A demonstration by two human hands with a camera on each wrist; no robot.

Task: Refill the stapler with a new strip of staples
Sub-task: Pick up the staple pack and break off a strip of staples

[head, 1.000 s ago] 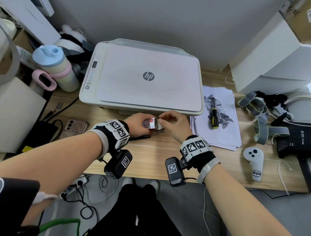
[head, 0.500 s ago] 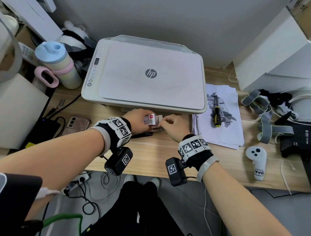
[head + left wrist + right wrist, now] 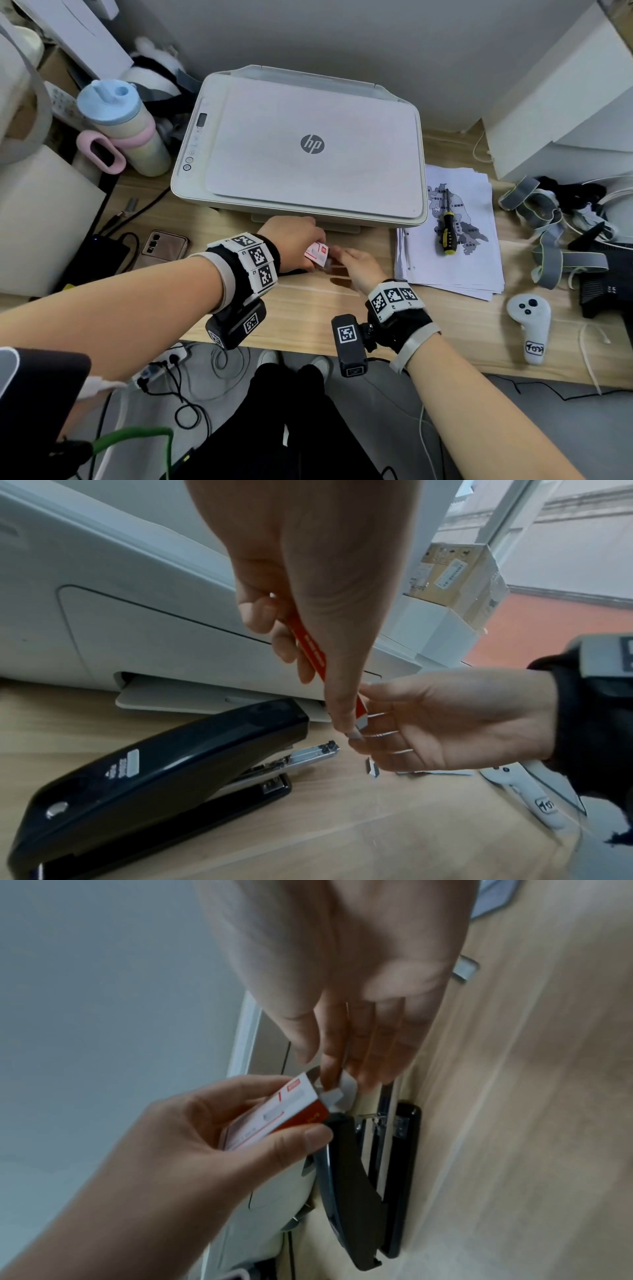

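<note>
1. Presently on the wooden desk (image 3: 308, 308), directly in front of the white printer (image 3: 308, 144): both hands, close together.
2. Left hand (image 3: 291, 240): grasping a red-and-white staple box (image 3: 317, 253), thumb on one face and curled fingers on the other. Box tilted, open end toward the right hand, white inner flap (image 3: 337, 1093) showing at the mouth.
3. Right hand (image 3: 356, 263): released, palm up in the left wrist view, fingers (image 3: 387, 737) straight and lightly spread just below the box mouth. Fingertips touching or nearly touching the flap; exact contact not discernible owing to blur.
4. Black stapler (image 3: 154, 772): lying on the desk just beside the printer's front edge, under and left of the hands. Top cover raised, metal magazine rail (image 3: 311, 753) exposed and projecting from the front. Not held by either hand.
5. Small metallic staple piece (image 3: 372, 767): on the desk under the right hand, near the rail tip. Strip or fragment: cannot tell.
6. Elsewhere on the desk: stack of printed paper (image 3: 448, 240) to the right of the printer with a screwdriver (image 3: 445, 226) on top; white controller (image 3: 529, 325) farther right; phone (image 3: 164, 245) and pastel bottle (image 3: 120, 126) to the left.
</note>
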